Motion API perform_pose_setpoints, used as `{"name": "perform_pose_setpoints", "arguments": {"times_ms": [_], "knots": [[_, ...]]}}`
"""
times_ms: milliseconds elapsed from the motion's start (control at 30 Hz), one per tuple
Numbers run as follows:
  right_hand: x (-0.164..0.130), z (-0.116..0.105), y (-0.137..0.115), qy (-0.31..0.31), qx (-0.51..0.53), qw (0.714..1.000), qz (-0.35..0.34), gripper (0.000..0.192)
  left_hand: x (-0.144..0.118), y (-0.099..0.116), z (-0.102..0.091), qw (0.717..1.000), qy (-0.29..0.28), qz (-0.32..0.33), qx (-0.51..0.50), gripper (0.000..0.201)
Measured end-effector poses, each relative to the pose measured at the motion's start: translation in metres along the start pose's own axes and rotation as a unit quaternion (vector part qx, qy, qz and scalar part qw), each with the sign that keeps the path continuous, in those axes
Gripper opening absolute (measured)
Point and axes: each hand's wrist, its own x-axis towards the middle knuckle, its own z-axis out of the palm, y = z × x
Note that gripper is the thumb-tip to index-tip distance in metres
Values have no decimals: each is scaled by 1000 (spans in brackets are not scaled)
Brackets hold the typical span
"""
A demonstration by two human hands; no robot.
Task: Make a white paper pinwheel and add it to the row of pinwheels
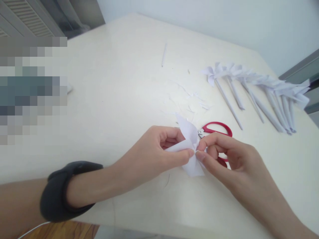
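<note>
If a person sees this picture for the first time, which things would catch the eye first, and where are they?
First, the left hand and the right hand, low in the middle, pinching a small folded white paper piece between their fingertips. Just behind it lie red-handled metal scissors on the cream table. At the upper right, a row of white paper pinwheels on rolled paper sticks lies side by side.

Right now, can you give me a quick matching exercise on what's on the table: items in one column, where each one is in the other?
Items:
1. folded paper
2. scissors
3. paper pinwheels
4. paper stick

Places:
A. lying alone at the far middle of the table
B. in a row at the far right
C. pinched between left hand and right hand
D. just behind the hands

Pairs: 1-C, 2-D, 3-B, 4-A
</note>
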Motion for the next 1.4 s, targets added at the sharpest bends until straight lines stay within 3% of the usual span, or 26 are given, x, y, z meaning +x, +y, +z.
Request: {"name": "perform_pose_setpoints", "arguments": {"times_ms": [167,333,567,700,833,1133,1267,1400], "knots": [[-3,5,1,23,-83,996,-24,8,3,-1,-2,1000,-8,-8,-2,6],[1,7,8,80,-129,980,-132,5,8,1,-10,999,17,1,30,9],[21,-18,15,156,-235,944,-172,8,20,-10,-23,995,45,71,62,16],[56,-39,24,153,-255,936,-187,17,28,-18,-25,991,43,91,86,17],[115,-50,22,127,-254,939,-192,27,31,-20,-28,988,41,92,114,23],[239,-43,-13,149,-228,926,-261,32,33,-6,-34,994,61,54,75,18],[261,-33,-14,141,-196,934,-263,27,32,-2,-34,996,64,34,49,17],[251,-31,-4,109,-155,952,-239,28,28,5,-35,997,62,3,39,16]]}}
